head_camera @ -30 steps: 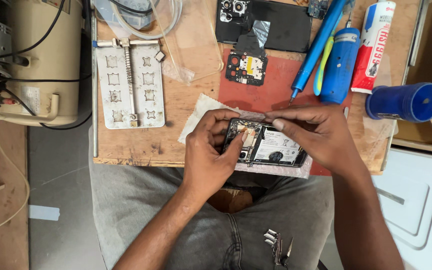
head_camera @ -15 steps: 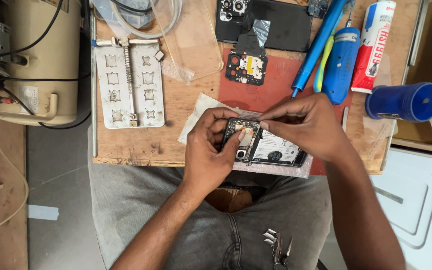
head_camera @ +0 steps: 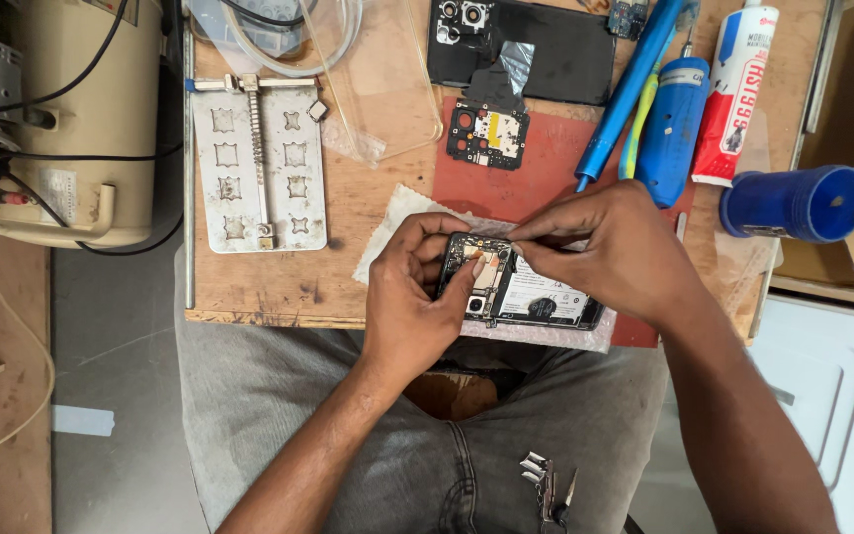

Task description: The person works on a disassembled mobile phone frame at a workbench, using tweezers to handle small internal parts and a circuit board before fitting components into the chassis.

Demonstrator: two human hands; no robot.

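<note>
An opened smartphone lies on a white cloth at the near edge of the wooden workbench, its insides and battery exposed. My left hand grips the phone's left end, thumb on the board near the camera module. My right hand reaches over the phone from the right, with finger and thumb pinched on a small part at the phone's top edge. What the pinch holds is too small to tell.
A loose circuit board lies on a red mat. A black phone back cover, blue tools, a white tube and a blue cup sit at the back right. A metal jig plate and a beige machine stand left.
My right hand has lifted its fingers from flat over the phone to a pinch at the phone's top edge. The left hand keeps its hold.
</note>
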